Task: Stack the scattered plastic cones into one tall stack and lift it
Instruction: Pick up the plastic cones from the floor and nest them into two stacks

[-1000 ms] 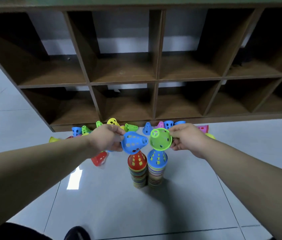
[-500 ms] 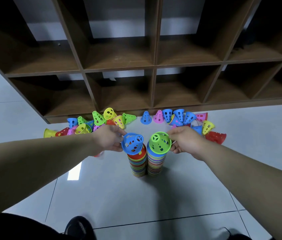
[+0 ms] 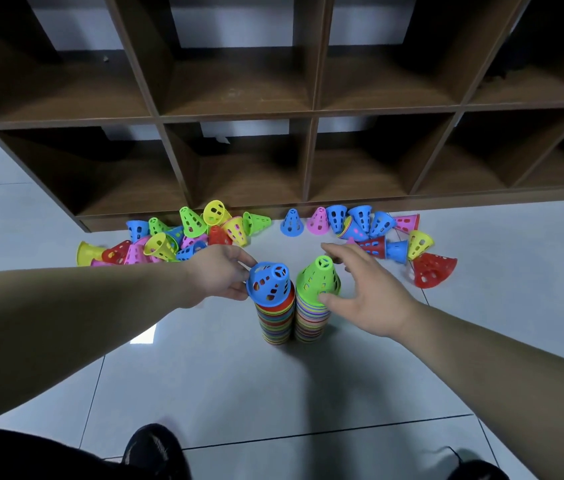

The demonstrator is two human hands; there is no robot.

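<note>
Stacks (image 3: 275,323) of holey plastic cones stand on the shiny floor (image 3: 239,393). My left fingers (image 3: 242,260) pinch the blue cone (image 3: 268,284) on top. My right fingers (image 3: 335,250) spread apart by the green cone (image 3: 320,278).

At mid-frame the blue cone (image 3: 268,284), pierced with small holes, caps the left stack (image 3: 275,325), a column of thin bands in red, yellow, green, blue and orange. The green cone (image 3: 320,280), lime and pierced alike, caps the right stack (image 3: 310,323), banded pink, yellow and purple. Above them the scattered cones (image 3: 190,233) run yellow, lime, blue, pink and red. The shelf (image 3: 311,112) is dark brown wood, the floor (image 3: 273,393) pale grey tile with dark joints, the shoe (image 3: 155,452) black.
</note>
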